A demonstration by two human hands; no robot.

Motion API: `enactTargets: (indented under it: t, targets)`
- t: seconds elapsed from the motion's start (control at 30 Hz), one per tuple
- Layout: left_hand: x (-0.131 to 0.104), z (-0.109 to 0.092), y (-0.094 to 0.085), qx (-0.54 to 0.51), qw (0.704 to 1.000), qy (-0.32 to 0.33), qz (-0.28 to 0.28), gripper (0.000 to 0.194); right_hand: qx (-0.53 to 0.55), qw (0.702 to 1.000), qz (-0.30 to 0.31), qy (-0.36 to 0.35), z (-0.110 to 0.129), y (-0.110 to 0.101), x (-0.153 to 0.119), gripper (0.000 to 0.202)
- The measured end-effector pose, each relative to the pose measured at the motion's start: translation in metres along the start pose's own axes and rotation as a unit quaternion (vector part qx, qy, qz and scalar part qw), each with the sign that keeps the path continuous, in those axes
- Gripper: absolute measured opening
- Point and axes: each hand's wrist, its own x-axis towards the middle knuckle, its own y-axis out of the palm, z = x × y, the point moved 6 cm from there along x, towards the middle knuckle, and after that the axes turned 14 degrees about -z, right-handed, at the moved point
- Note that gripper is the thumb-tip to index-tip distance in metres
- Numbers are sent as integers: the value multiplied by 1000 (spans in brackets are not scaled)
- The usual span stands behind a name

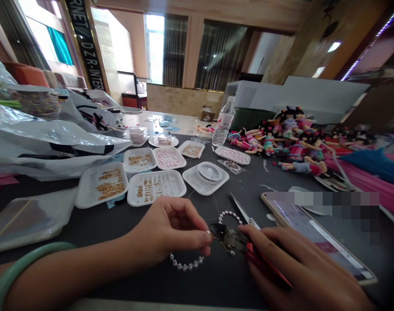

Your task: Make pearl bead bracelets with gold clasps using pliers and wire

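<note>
Keep pale piece point(209, 233) pinched in closed fingertips point(201, 238) of left hand point(177, 229) and red-handled pliers point(249, 248), gripped in curled right hand point(300, 259), square to it.

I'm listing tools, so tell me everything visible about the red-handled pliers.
The pliers have a dark, metallic-looking head and red handles, partly hidden in the right hand gripping them. They slant over the dark tabletop, head pointing toward the pinched fingers of the left hand. Whether the jaws close on anything is unclear.

The left hand point(180, 226) is held in a small pinch; the right hand point(290, 263) is curled into a grip.
</note>
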Motion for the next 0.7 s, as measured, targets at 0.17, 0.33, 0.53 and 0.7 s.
enactTargets:
  t: [0.17, 0.33, 0.53, 0.7]
  targets:
    - [0, -1, 1, -6, 1000, 8, -6, 17, -29, 999, -11, -21, 3, -1, 2, 33]
    - [1, 1, -1, 2, 1000, 15, -11, 17, -66, 997, -24, -34, 4, -5, -4, 37]
    - [0, -1, -3, 12, 998, 28, -49, 19, -102, 993, -16, -55, 10, -6, 0, 38]
    - [1, -1, -4, 9, 998, 15, -68, 21, -127, 990, -5, -54, 15, -11, 10, 38]
